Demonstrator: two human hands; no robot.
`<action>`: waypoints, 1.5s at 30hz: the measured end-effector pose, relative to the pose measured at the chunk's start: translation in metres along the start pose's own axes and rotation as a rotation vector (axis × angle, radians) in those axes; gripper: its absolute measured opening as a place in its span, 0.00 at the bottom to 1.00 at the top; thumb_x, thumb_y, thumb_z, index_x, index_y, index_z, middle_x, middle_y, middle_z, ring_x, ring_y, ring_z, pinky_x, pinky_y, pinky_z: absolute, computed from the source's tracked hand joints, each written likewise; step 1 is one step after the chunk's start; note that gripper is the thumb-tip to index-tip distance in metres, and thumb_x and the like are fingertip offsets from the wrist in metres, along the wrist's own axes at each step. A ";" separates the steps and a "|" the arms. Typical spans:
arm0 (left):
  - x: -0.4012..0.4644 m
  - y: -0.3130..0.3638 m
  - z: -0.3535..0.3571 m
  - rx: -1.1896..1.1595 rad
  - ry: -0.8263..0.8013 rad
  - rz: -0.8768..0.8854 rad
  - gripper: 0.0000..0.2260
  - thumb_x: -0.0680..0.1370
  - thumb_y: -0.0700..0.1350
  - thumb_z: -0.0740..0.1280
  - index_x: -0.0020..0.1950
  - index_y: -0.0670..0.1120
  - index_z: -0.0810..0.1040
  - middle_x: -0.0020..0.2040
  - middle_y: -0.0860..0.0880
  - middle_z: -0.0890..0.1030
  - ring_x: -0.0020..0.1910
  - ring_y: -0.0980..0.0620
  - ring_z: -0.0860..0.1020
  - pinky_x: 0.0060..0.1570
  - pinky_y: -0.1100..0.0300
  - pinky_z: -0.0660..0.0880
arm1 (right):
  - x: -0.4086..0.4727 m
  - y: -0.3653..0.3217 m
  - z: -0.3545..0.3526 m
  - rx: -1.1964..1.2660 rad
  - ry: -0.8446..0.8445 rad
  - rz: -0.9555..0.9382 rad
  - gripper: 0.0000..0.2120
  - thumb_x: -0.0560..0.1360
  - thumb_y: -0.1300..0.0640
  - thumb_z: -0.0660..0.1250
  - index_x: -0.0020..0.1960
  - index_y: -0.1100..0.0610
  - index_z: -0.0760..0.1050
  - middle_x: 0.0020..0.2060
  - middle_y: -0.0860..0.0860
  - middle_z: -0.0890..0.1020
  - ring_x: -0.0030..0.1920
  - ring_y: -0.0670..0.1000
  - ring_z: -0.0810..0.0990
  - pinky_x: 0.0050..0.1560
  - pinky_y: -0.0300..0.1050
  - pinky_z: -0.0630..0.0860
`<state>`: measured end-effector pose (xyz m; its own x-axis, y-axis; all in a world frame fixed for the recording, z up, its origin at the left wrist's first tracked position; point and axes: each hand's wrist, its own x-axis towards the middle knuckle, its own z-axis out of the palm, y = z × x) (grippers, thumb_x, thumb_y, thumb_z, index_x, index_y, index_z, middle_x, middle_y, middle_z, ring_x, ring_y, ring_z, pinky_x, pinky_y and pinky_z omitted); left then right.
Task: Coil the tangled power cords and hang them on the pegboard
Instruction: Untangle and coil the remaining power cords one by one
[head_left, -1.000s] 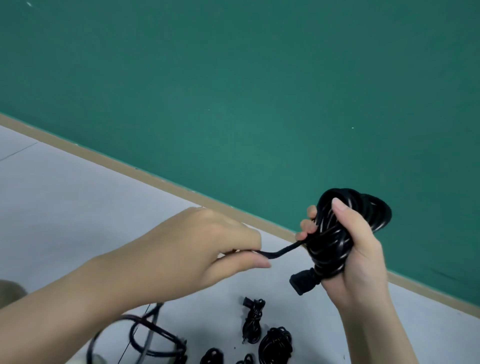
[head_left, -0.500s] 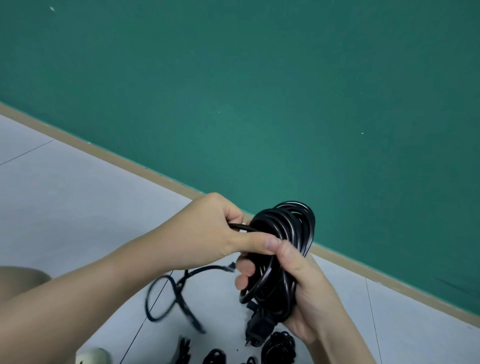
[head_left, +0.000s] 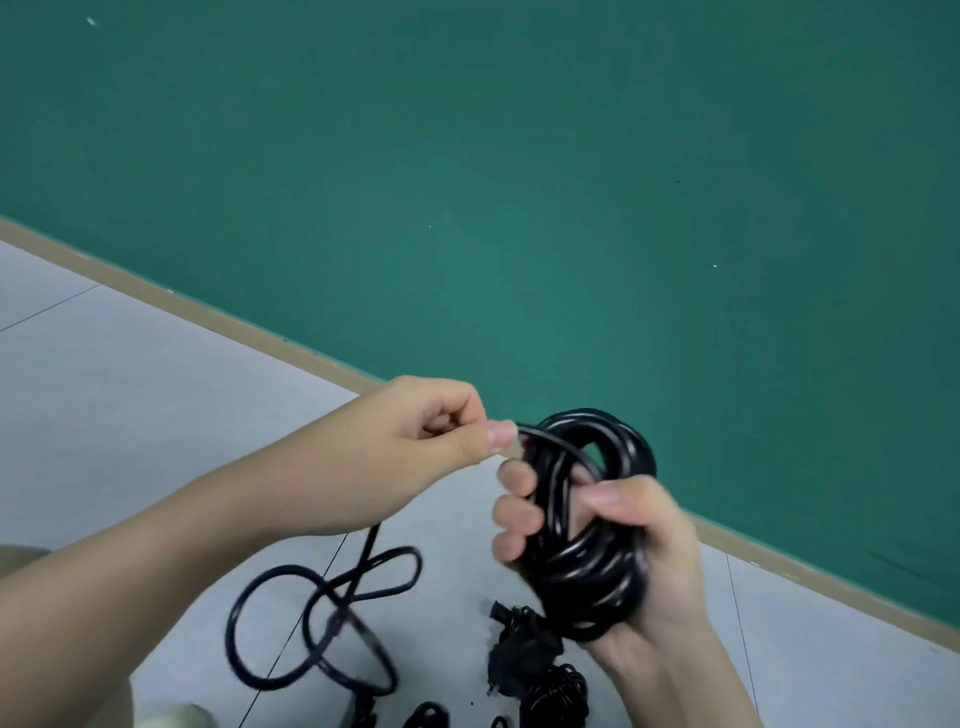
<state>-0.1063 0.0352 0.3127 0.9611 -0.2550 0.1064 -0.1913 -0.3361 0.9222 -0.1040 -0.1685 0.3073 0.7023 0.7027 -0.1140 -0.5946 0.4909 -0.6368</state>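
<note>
My right hand (head_left: 636, 545) grips a thick coil of black power cord (head_left: 592, 519), fingers curled round its lower half, thumb across the front. The coil's plug (head_left: 519, 652) hangs just below it. My left hand (head_left: 415, 441) pinches the free strand of the same cord (head_left: 545, 441) between thumb and forefinger, right at the coil's upper left. The loose tail (head_left: 322, 608) drops from under my left wrist and loops above the floor. No pegboard is in view.
Several small bundled black cords (head_left: 558, 686) lie on the pale tiled floor (head_left: 130, 415) near the bottom edge. A green wall (head_left: 519, 182) with a tan baseboard (head_left: 156, 296) runs diagonally behind. A pale rounded object (head_left: 171, 719) sits at the bottom left.
My left hand has carried the free strand up and over the coil's top. The right hand turned the coil and shifted right; the dangling loops swung and grew in view.
</note>
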 end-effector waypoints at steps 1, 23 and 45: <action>0.000 0.001 0.001 0.029 0.005 0.013 0.22 0.75 0.68 0.63 0.41 0.48 0.76 0.34 0.43 0.69 0.34 0.42 0.68 0.38 0.44 0.71 | -0.001 -0.005 -0.003 0.027 -0.017 -0.034 0.18 0.64 0.61 0.76 0.52 0.65 0.81 0.45 0.57 0.78 0.40 0.52 0.78 0.44 0.48 0.80; 0.001 -0.005 0.017 0.142 0.043 -0.079 0.25 0.85 0.63 0.49 0.40 0.48 0.71 0.31 0.54 0.69 0.32 0.56 0.68 0.37 0.58 0.70 | -0.003 -0.010 0.004 0.012 0.145 -0.195 0.26 0.56 0.59 0.82 0.50 0.65 0.79 0.44 0.60 0.78 0.39 0.55 0.78 0.42 0.50 0.81; -0.012 0.006 0.042 0.404 -0.419 -0.194 0.39 0.69 0.77 0.38 0.42 0.45 0.70 0.35 0.49 0.69 0.31 0.53 0.67 0.35 0.57 0.66 | 0.000 0.011 -0.006 -0.308 0.367 -0.139 0.35 0.57 0.57 0.74 0.60 0.74 0.75 0.53 0.69 0.84 0.58 0.65 0.84 0.49 0.57 0.85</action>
<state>-0.1272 -0.0020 0.3017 0.8416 -0.4620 -0.2798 -0.1601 -0.7081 0.6878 -0.1079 -0.1666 0.2958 0.8910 0.3865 -0.2383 -0.3817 0.3532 -0.8542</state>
